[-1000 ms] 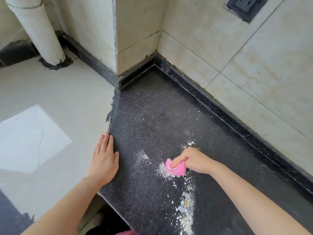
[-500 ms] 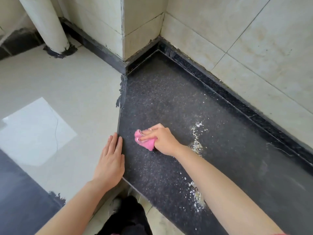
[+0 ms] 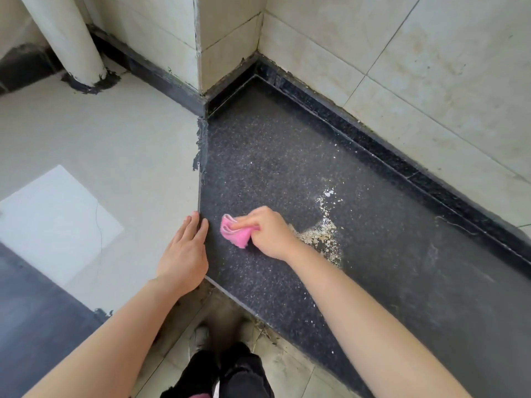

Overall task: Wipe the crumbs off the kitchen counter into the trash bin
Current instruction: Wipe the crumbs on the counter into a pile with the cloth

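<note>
Crumbs (image 3: pixel 321 239) lie heaped just right of the right hand (image 3: pixel 270 234) pinching a pink cloth (image 3: pixel 234 232), left hand (image 3: pixel 184 254) flat at the surface (image 3: pixel 287 156) edge, no bin visible, so they may hit the floor (image 3: pixel 290 366).

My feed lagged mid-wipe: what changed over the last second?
The right hand, gripping the crumpled pink cloth, swept left across the dark speckled stone counter, away from the pale crumbs toward the left hand. Nothing was let go. The left hand stayed flat at the counter's left edge.
</note>
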